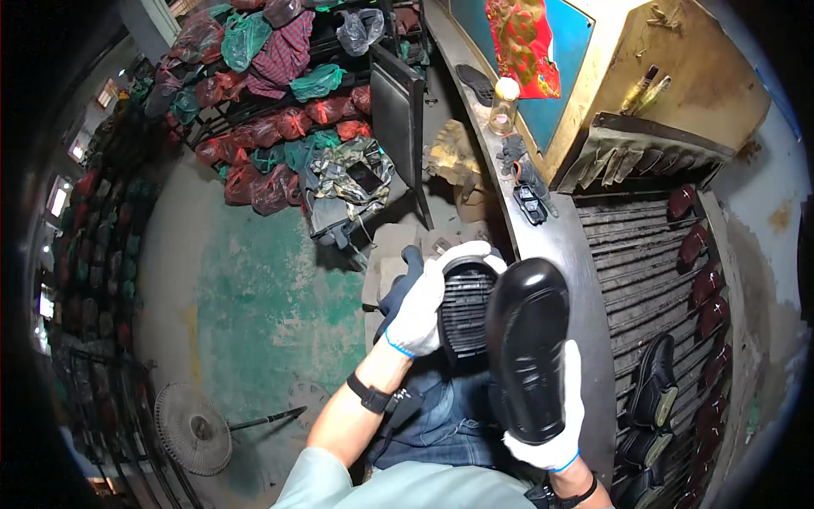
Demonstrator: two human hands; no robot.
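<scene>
My left hand (417,312), in a white knitted glove, is closed around the edge of a black ribbed shoe sole (466,310). Its ridged face is turned up and a raised rim curves around the end. In my gloved right hand (555,433) lies a black shoe sole (527,352) with a glossy toe end and faint moulded marks. My fingers wrap its outer side and heel end. Both pieces are upright side by side above my lap, and the right one overlaps the left one's edge in view. My right fingers are partly hidden behind it.
A grey bench (585,365) runs along my right, carrying a glass jar (504,106) and a small black device (530,205). Beyond it, a slatted rack (623,280) holds black shoes (653,382). A fan (195,428) stands left; a cloth-covered chair (343,208) is ahead.
</scene>
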